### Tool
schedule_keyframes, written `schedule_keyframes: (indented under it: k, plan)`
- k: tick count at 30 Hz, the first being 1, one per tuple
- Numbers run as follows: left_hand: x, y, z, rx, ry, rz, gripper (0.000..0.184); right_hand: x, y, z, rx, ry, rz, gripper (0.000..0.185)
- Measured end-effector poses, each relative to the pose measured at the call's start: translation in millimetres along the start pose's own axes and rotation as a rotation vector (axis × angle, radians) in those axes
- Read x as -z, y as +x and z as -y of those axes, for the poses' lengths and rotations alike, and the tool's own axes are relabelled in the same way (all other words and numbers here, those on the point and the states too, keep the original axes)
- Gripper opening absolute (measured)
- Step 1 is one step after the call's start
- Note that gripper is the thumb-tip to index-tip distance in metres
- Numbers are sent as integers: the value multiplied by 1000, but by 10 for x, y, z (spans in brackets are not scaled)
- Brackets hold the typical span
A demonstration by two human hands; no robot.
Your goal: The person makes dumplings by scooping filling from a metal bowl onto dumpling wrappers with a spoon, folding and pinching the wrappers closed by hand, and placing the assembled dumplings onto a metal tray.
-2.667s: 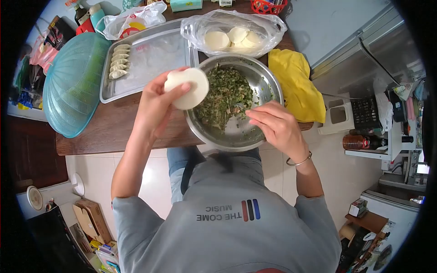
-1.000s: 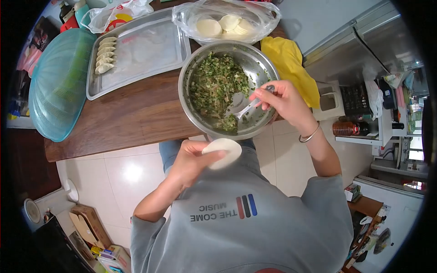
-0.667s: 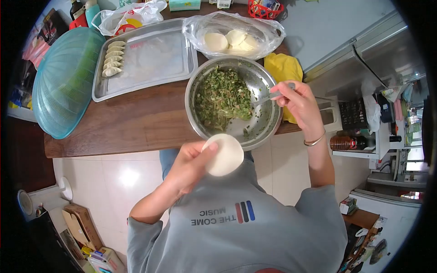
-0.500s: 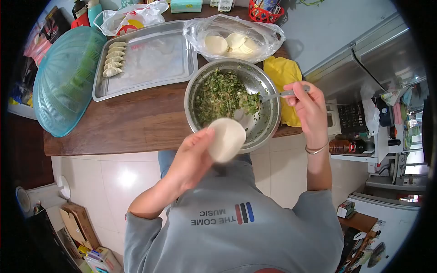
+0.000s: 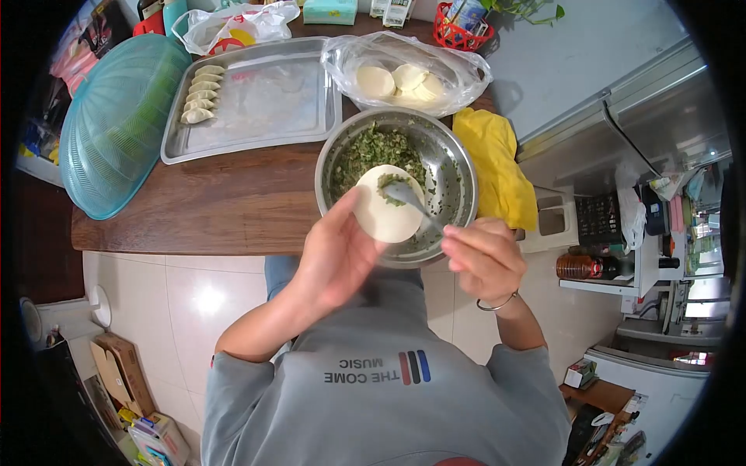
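Observation:
My left hand holds a round dumpling wrapper by its edge, over the near side of a steel bowl. My right hand grips the handle of a metal spoon. The spoon's bowl rests over the wrapper, with a small lump of green filling under and beside it. More chopped green filling lies in the steel bowl behind the wrapper. Whether the spoon touches the wrapper itself I cannot tell.
A metal tray bears a row of several folded dumplings. Behind the bowl, a clear plastic bag holds more wrappers. A yellow cloth lies right of the bowl; a teal mesh cover leans at the table's left.
My right hand has brought the spoon leftward and down from the bowl's right side to the wrapper, and filling now lies on it. My left hand has turned the wrapper face up.

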State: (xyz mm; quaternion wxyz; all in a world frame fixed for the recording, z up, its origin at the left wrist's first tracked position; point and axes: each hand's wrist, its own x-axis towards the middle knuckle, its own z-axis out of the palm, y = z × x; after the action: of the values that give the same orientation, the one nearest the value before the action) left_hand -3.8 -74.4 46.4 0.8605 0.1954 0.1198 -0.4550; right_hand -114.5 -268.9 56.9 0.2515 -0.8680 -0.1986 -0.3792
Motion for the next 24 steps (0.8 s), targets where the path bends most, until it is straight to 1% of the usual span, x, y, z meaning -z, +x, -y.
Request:
schedule_keyframes:
  k: [1, 3, 4, 6, 9, 11, 16, 18, 19, 21, 22, 24]
  plan:
    - [3, -2, -4, -7, -22, 40, 37, -32, -11, 5, 70, -41, 37, 33]
    - [-5, -4, -25, -27, -24, 25, 37, -49, -48, 6, 183, -117, 129, 34]
    - [-8, 1, -39, -44, -27, 10, 36, -57, -54, 7, 184, -116, 130, 34]
    - [10, 20, -78, -56, -28, 9, 36, -78, -60, 11, 242, -179, 211, 33]
    - [16, 44, -113, -63, -20, 5, 36, -97, -76, -9, 283, -211, 227, 33]
    - [16, 45, -125, -60, -14, 1, 35, -94, -72, -13, 284, -206, 226, 33]
    - [73, 81, -154, -53, -118, 14, 34, -69, -66, -16, 257, -198, 225, 35]
    - [32, 93, -141, -65, -113, -23, 34, -38, -39, -8, 144, -120, 186, 37]
    - [18, 97, -137, -77, -105, -59, 35, -16, -29, -17, 144, -120, 186, 37]
    - [43, 91, -138, -53, -103, -33, 35, 26, 6, -55, 56, -28, 45, 38]
    - [61, 86, -137, -27, -101, -8, 36, 28, 45, -48, 53, -27, 46, 38]
    - [79, 79, -131, -8, -93, 0, 37, 8, 121, -14, 121, -79, 103, 38]
